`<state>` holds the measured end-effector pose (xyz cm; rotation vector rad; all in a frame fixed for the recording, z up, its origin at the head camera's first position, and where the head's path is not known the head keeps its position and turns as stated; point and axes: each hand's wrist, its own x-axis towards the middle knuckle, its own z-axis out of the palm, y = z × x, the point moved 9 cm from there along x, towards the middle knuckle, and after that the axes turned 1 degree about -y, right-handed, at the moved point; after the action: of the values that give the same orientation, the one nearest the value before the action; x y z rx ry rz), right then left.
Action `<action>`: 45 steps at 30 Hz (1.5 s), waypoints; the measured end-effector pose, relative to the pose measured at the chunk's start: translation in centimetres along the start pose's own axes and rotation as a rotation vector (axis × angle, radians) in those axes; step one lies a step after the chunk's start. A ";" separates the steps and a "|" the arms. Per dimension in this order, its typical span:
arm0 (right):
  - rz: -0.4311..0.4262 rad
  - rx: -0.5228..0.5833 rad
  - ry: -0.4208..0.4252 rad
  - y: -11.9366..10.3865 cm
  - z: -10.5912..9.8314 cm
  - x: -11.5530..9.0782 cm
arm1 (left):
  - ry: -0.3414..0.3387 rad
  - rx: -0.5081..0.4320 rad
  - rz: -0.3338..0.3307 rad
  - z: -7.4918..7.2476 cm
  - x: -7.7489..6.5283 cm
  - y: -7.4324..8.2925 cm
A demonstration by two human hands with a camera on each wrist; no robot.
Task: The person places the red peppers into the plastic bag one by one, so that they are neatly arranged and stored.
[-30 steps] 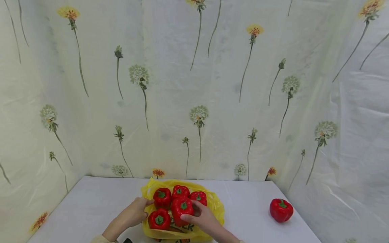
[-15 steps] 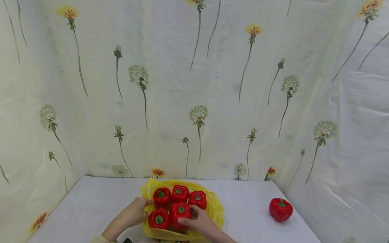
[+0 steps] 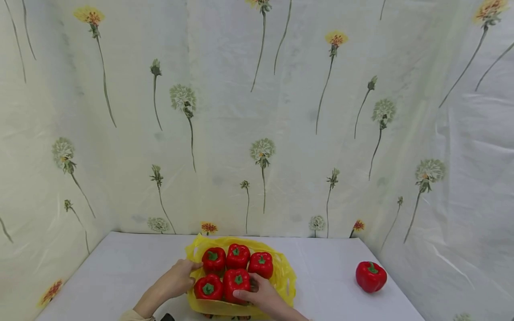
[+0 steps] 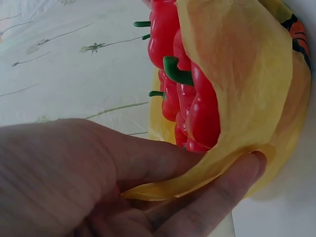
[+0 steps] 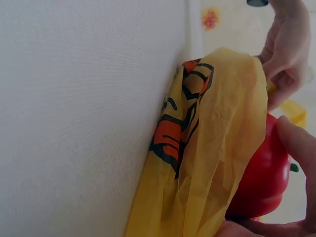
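Observation:
A yellow plastic bag (image 3: 288,285) lies opened out on the table with several red bell peppers inside, green stems up. My left hand (image 3: 180,277) pinches the bag's left edge, the film (image 4: 247,89) running between thumb and fingers in the left wrist view. At the bag's front right, my right hand (image 3: 266,294) holds a bell pepper (image 3: 236,283) between thumb and fingers. That bell pepper (image 5: 264,182) is partly behind the bag wall in the right wrist view. It sits beside the front-left bell pepper (image 3: 208,287); its underside is hidden.
Another red bell pepper (image 3: 371,277) stands alone on the white table (image 3: 325,276), near its right edge. A flower-printed sheet (image 3: 225,133) hangs behind and along both sides. A dark band (image 3: 167,317) shows near my left wrist.
My right hand has lowered the bell pepper into the bag's front, slightly leftward, beside the front-left one. The bag's printed inside is now covered. My left hand keeps its place.

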<state>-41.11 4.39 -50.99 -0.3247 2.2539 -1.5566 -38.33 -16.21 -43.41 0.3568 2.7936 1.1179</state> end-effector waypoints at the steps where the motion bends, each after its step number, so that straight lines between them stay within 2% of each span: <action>1: -0.006 -0.012 0.003 -0.1 0.0 0.0 | 0.001 0.002 -0.005 0.0 0.0 -0.1; 5: -0.012 -0.050 0.015 -0.3 0.2 0.1 | -0.004 -0.006 -0.007 0.0 0.0 -0.2; 15: 0.040 -0.118 0.067 -0.5 0.2 0.6 | 0.000 -0.005 -0.006 -0.2 -0.1 -0.1; 21: 0.005 -0.114 0.090 -1.0 0.5 0.8 | 0.015 0.020 -0.005 -0.5 -0.1 -0.1; 24: -0.008 -0.118 0.083 -1.1 0.7 0.8 | 0.021 0.038 -0.012 -0.6 -0.1 -0.1; 34: 0.059 -0.152 0.063 0.0 0.4 0.8 | -0.001 0.008 -0.015 -0.2 -0.2 -0.2; 38: 0.025 -0.123 0.025 -0.1 0.4 0.6 | 0.003 0.019 -0.003 -0.2 0.0 -0.1; 45: -0.042 -0.109 -0.034 -0.7 0.0 -0.3 | -0.013 0.003 -0.022 -0.1 0.1 -0.2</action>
<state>-40.88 4.22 -50.27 -0.4276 2.3244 -1.4411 -38.43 -16.40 -43.50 0.3312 2.7815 1.1025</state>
